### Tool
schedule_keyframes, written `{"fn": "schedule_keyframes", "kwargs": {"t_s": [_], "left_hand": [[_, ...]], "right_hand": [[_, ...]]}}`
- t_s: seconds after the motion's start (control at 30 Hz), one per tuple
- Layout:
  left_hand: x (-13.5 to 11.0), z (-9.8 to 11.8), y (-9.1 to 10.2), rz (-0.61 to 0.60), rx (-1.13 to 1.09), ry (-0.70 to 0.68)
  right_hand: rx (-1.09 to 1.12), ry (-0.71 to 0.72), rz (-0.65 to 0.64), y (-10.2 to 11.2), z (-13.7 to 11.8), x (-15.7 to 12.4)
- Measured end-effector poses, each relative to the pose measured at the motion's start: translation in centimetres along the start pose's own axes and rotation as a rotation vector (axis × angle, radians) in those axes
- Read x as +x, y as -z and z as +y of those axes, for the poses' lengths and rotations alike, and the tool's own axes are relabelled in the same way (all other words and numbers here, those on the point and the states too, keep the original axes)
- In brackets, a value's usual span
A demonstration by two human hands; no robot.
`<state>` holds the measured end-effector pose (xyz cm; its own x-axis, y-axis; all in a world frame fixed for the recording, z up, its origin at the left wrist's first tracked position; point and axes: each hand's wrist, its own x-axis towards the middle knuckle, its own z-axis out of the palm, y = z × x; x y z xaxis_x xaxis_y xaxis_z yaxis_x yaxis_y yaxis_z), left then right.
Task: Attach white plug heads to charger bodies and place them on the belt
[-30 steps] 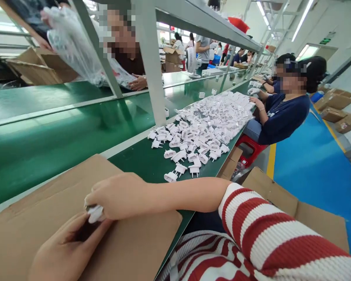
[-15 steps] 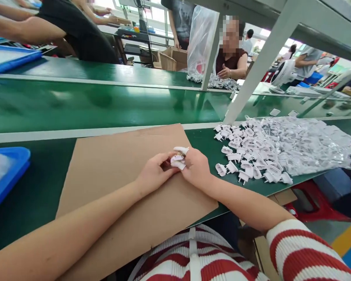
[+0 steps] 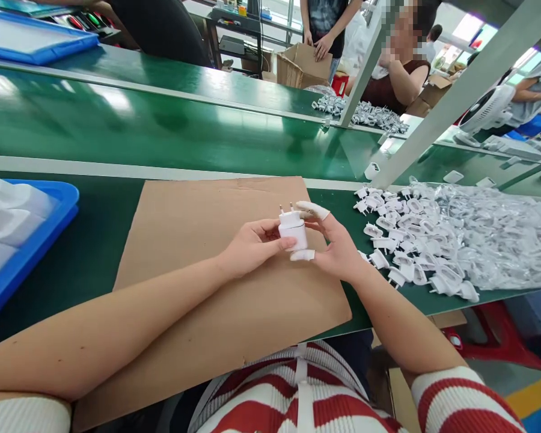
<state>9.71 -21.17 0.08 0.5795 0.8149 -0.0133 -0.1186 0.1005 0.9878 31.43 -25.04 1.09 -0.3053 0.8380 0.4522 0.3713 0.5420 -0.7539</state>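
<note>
A small white two-pin plug charger (image 3: pixel 294 233) is upright between my hands above the cardboard, pins pointing away from me. My left hand (image 3: pixel 256 243) is closed on its left side, thumb across the lower front. My right hand (image 3: pixel 336 243) wears white covers on its thumb and index finger. Its index finger lies at the pin end and its thumb at the near end, spanning the charger. Its other fingers are partly hidden behind the charger. Beneath my hands is a flat brown cardboard sheet (image 3: pixel 180 240).
White plug pieces (image 3: pixel 401 240) lie piled right, beside clear plastic bags (image 3: pixel 514 234). At left is a blue tray (image 3: pixel 65 198) holding white pieces. A slanted metal post (image 3: pixel 460 102) rises beyond the pile. Across the green belt (image 3: pixel 171 129), people work by a cardboard box (image 3: pixel 297 66).
The charger has turned so its pins and white body show clearly. My right hand's fingers have spread wider. The view has shifted, bringing more of the left tray into sight.
</note>
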Motion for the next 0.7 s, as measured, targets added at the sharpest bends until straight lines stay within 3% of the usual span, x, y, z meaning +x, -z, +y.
{"fn": "schedule_keyframes", "kwargs": {"t_s": [0.17, 0.3, 0.53, 0.63, 0.7], "left_hand": [[0.2, 0.1, 0.1, -0.044, -0.114, 0.072], [0.2, 0.0, 0.0, -0.071, -0.186, 0.094], [-0.5, 0.3, -0.3, -0.047, -0.239, 0.116], [-0.6, 0.8, -0.5, -0.013, -0.197, 0.073], [-0.5, 1.0, -0.6, 0.033, -0.123, 0.020]], "right_hand": [[-0.218, 0.152, 0.046, 0.5, 0.0, 0.1], [-0.247, 0.235, 0.067, 0.3, -0.3, 0.2], [-0.251, 0.169, 0.154, -0.9, -1.0, -0.3], [-0.226, 0.195, 0.212, -0.9, -1.2, -0.1], [-0.173, 0.197, 0.177, -0.5, -1.3, 0.2]]}}
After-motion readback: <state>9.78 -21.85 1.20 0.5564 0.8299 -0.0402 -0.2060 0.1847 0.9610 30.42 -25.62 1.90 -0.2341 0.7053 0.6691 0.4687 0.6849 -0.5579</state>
